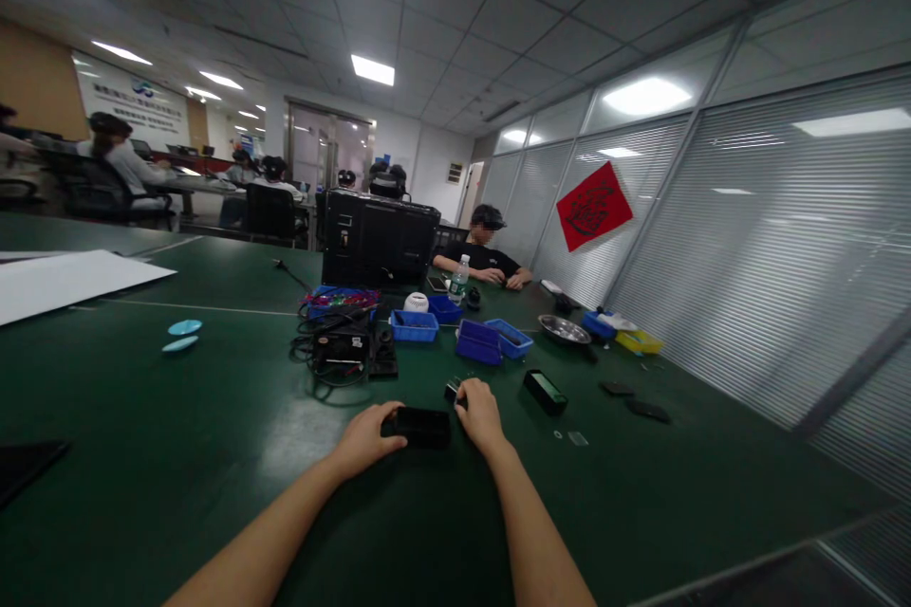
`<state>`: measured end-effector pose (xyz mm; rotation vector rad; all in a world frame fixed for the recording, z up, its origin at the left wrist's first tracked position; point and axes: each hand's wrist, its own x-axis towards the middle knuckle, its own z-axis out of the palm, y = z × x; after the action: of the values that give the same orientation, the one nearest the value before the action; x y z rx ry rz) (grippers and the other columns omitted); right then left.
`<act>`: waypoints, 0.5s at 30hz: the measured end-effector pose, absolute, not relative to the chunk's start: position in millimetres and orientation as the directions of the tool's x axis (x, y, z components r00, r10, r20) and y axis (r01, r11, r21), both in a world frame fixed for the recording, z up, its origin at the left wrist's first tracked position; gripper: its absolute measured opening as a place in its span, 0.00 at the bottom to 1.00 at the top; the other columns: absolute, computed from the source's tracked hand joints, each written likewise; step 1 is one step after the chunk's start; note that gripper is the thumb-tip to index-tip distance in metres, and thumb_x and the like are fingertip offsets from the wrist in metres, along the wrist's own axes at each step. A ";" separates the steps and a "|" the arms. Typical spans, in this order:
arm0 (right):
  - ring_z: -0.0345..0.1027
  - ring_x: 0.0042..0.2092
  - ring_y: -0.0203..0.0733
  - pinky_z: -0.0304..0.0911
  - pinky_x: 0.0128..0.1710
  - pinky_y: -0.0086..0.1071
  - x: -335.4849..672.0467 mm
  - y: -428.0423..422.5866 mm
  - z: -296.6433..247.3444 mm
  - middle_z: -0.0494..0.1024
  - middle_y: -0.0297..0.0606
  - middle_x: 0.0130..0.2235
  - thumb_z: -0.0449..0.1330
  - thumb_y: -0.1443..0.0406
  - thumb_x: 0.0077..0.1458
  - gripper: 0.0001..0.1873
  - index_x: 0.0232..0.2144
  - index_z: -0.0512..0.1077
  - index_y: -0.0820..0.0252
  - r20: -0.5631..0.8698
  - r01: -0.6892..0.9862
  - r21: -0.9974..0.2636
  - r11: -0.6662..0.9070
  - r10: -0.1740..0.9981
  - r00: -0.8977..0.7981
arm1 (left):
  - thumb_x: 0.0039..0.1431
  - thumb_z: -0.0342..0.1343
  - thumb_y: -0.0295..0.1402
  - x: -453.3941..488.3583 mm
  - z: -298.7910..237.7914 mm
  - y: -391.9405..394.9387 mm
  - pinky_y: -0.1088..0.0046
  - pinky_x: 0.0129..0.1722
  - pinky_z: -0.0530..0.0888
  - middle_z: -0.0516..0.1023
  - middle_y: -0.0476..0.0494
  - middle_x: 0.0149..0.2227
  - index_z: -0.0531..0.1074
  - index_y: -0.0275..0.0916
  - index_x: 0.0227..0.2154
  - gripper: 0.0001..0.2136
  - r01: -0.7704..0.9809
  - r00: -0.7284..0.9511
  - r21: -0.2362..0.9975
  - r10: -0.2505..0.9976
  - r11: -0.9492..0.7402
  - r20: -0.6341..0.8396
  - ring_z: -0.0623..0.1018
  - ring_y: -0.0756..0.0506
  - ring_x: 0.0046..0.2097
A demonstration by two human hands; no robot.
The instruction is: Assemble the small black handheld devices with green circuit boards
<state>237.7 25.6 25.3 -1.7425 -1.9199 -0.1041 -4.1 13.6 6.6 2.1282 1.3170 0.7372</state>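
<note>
I have the left hand (pixel 368 442) gripping a black rectangular box (pixel 425 428), the right hand (pixel 482 413) holding a small dark block (pixel 451 392) beside it.

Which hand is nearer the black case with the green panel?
Right. The right hand is left of the black case, apart from it; the left hand is farther left, gripping the black box.
</note>
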 end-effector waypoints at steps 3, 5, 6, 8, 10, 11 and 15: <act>0.60 0.40 0.42 0.54 0.38 0.31 235.2 23.9 28.3 0.68 0.36 0.37 0.55 0.71 0.44 0.11 0.33 0.65 0.56 0.432 0.954 -0.265 0.143 0.902 -0.015 | 0.41 0.58 0.36 -4.2 6.7 14.0 0.73 0.43 0.65 0.73 0.47 0.41 0.64 0.43 0.48 0.26 0.630 0.375 0.674 0.911 -0.385 0.169 0.72 0.45 0.42; 0.60 0.43 0.43 0.54 0.40 0.32 236.9 24.5 28.3 0.67 0.39 0.41 0.55 0.70 0.45 0.17 0.41 0.64 0.56 0.436 0.961 -0.254 0.105 0.900 0.017 | 0.41 0.58 0.36 -4.1 7.8 13.4 0.73 0.43 0.65 0.73 0.47 0.41 0.65 0.44 0.47 0.26 0.638 0.371 0.669 0.914 -0.380 0.166 0.72 0.46 0.42; 0.60 0.45 0.44 0.54 0.41 0.32 238.8 25.3 27.6 0.66 0.41 0.43 0.56 0.68 0.45 0.20 0.44 0.64 0.57 0.423 0.965 -0.255 0.066 0.905 0.050 | 0.41 0.58 0.36 -4.0 8.5 13.0 0.73 0.42 0.65 0.73 0.47 0.41 0.65 0.44 0.47 0.25 0.643 0.368 0.666 0.915 -0.378 0.164 0.72 0.46 0.42; 0.60 0.45 0.46 0.55 0.40 0.33 243.6 27.7 25.6 0.66 0.44 0.43 0.57 0.62 0.46 0.21 0.45 0.65 0.58 0.339 0.961 -0.273 -0.044 0.931 0.139 | 0.41 0.58 0.37 -3.8 9.8 12.0 0.73 0.42 0.65 0.73 0.47 0.40 0.65 0.44 0.47 0.25 0.650 0.366 0.661 0.917 -0.375 0.161 0.72 0.46 0.41; 0.62 0.43 0.46 0.56 0.37 0.33 247.8 30.0 23.2 0.68 0.44 0.40 0.57 0.56 0.46 0.19 0.40 0.68 0.58 0.231 0.945 -0.300 -0.133 0.951 0.207 | 0.41 0.58 0.37 -3.6 10.9 11.2 0.73 0.42 0.65 0.73 0.47 0.40 0.65 0.44 0.47 0.25 0.651 0.365 0.660 0.917 -0.375 0.160 0.72 0.46 0.41; 0.63 0.42 0.46 0.56 0.36 0.32 249.0 30.8 22.1 0.69 0.43 0.38 0.57 0.55 0.46 0.18 0.38 0.69 0.58 0.202 0.938 -0.313 -0.147 0.955 0.217 | 0.42 0.58 0.37 -3.6 11.3 10.9 0.73 0.42 0.65 0.73 0.47 0.40 0.64 0.44 0.47 0.25 0.650 0.366 0.661 0.917 -0.375 0.160 0.72 0.46 0.41; 0.61 0.41 0.45 0.55 0.36 0.32 243.8 29.5 19.8 0.68 0.41 0.37 0.61 0.61 0.43 0.14 0.34 0.67 0.58 0.343 0.953 -0.292 -0.077 0.922 0.180 | 0.42 0.58 0.36 -3.5 12.6 10.4 0.73 0.42 0.65 0.73 0.48 0.40 0.65 0.44 0.46 0.24 0.647 0.371 0.665 0.916 -0.374 0.153 0.72 0.46 0.41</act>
<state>243.8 29.5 19.8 -2.0182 -1.7604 -0.0945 -3.5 10.4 12.6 2.1334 1.3463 0.7059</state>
